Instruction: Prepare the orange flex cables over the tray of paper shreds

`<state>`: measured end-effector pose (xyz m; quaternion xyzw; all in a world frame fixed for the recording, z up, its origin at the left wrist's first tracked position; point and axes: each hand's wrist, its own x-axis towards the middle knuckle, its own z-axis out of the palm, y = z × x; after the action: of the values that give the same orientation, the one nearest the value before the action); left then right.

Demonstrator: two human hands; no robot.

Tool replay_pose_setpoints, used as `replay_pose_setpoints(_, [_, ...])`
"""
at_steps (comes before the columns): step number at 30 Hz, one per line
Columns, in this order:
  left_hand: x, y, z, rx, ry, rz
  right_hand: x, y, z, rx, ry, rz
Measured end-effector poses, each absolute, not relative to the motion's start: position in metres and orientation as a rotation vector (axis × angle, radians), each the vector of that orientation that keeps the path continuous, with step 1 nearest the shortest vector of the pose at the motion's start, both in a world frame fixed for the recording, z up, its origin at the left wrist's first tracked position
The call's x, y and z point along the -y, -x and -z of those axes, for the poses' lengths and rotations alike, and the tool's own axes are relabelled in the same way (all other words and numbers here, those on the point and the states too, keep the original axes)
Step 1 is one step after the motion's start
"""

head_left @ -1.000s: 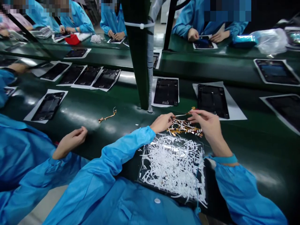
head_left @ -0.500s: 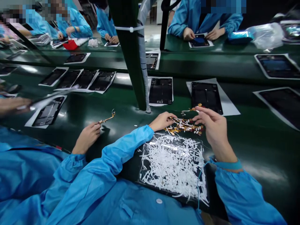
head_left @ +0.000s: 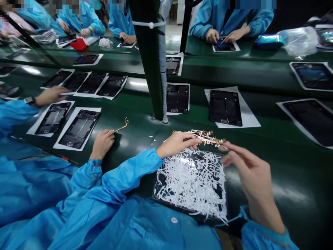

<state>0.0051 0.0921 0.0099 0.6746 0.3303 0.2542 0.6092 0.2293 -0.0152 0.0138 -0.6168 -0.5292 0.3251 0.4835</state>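
My left hand (head_left: 179, 143) is curled, its fingertips pinched on a gold flex cable at the edge of a small pile of flex cables (head_left: 208, 136) on the green belt. My right hand (head_left: 247, 168) hovers just right of that pile, over the far right corner of a black tray (head_left: 156, 189) full of white paper strips (head_left: 192, 180). Its fingers are stretched and apart, and I see nothing in them. Both my sleeves are blue.
A neighbour's hand (head_left: 102, 144) on my left holds a single gold flex cable (head_left: 121, 126). Black tablet shells on white sheets (head_left: 79, 127) (head_left: 225, 107) lie along the belt. A green post (head_left: 152, 62) stands ahead. Other workers in blue sit at the far side.
My right hand let go of the flex cable and drew back towards me over the tray. A further tablet shell on paper now lies at the left, and the neighbour's other hand reaches there.
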Motion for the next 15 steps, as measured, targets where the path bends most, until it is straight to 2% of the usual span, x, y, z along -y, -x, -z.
replay_pose_setpoints(3, [-0.085,0.004,-0.038,-0.653,-1.8,-0.473,0.038,-0.23,-0.027,1.559,1.671,-0.542])
replay_pose_setpoints(5, [-0.08,0.004,-0.055,-0.566,-1.962,-0.392,0.04,-0.221,-0.037,1.664,1.604,-0.468])
replay_pose_setpoints(10, [-0.072,-0.001,-0.074,-0.565,-2.238,-0.184,0.026,-0.199,-0.041,1.833,1.341,-0.717])
replay_pose_setpoints(15, [-0.073,0.005,-0.069,-0.608,-2.175,-0.092,0.028,-0.195,-0.026,1.804,1.365,-0.68])
